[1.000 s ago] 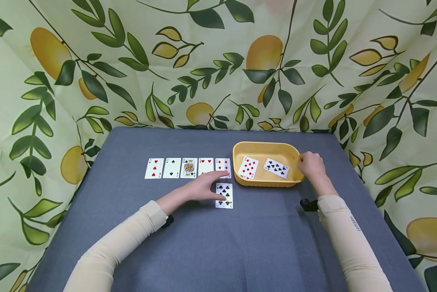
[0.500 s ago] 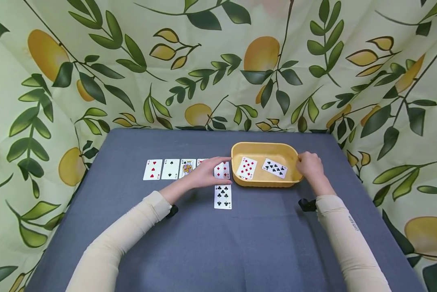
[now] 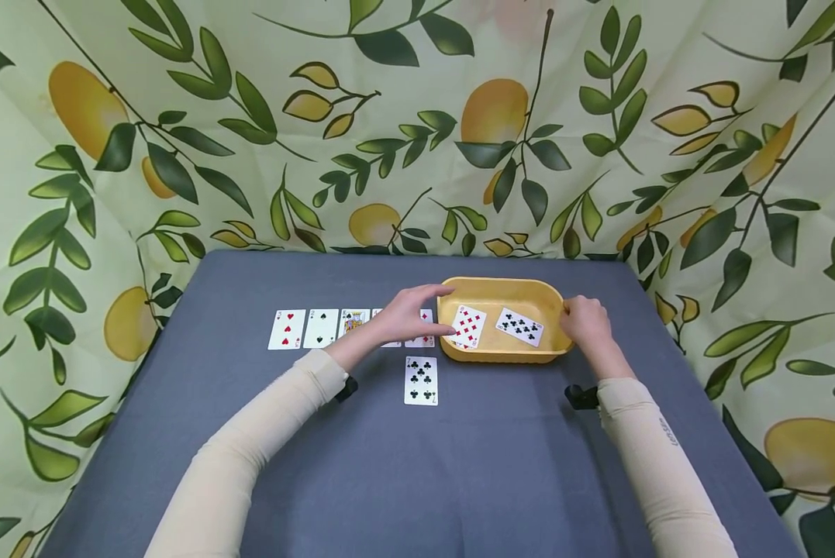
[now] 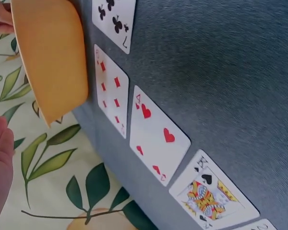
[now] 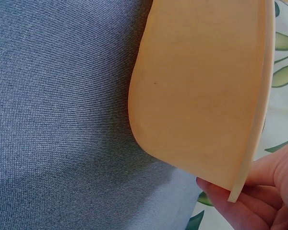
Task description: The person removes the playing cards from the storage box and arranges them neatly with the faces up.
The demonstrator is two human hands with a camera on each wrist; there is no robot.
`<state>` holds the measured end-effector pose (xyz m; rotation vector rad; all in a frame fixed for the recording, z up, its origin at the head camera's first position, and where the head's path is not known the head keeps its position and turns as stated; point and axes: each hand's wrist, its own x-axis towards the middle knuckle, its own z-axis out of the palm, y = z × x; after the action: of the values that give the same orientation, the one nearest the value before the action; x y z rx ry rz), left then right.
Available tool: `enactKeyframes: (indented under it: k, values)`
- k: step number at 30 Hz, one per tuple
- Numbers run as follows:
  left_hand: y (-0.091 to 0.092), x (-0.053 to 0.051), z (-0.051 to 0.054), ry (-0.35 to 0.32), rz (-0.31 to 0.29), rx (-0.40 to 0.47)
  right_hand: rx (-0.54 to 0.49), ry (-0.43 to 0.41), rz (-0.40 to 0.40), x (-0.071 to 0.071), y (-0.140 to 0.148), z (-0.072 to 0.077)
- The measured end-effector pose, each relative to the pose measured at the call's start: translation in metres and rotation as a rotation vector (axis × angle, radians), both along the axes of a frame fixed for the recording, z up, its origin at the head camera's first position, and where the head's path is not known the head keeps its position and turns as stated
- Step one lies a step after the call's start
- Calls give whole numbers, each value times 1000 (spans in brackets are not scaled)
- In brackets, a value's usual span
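A yellow plastic basket (image 3: 508, 357) stands on the grey table, holding a diamonds card (image 3: 469, 325) and a clubs card (image 3: 519, 326). My right hand (image 3: 588, 320) pinches its right rim, thumb on one side and fingers on the other in the right wrist view. My left hand (image 3: 410, 315) hovers at the left rim with thumb and fingers spread apart, nothing between them. Below it lies the seven of clubs (image 3: 421, 381). Partly behind the left hand runs a face-up row: a hearts card (image 3: 287, 330), a two of spades (image 3: 321, 328), the king of spades (image 4: 213, 194), the four of hearts (image 4: 158, 136) and a diamonds card (image 4: 110, 91).
The grey tabletop (image 3: 417, 480) extends in front of the cards and basket. A cloth (image 3: 389, 116) printed with leaves and fruit hangs behind and beside the table.
My left hand has moved right and slightly away from me, from above the seven of clubs to the basket's left rim. The right hand keeps its grip on the basket.
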<state>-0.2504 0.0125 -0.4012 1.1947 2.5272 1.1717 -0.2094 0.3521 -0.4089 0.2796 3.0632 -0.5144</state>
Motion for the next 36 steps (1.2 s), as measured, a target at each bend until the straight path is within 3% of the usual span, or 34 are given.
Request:
enactKeyframes:
  k: [5, 11, 15, 22, 36]
  values:
    - [10, -7, -1, -35, -8, 2, -11, -3, -14, 1, 0, 1]
    - [26, -17, -5, -29, -50, -50, -7, -3, -23, 2, 1, 0]
    - [40, -22, -6, -35, -102, -125, -1, -4, -26, 2, 0, 0]
    - [64, -32, -11, 11, -219, -279, 0, -10, -24, 1, 1, -2]
    - [88, -41, -18, 23, -257, -613, -5, -16, -46, 0, -4, 0]
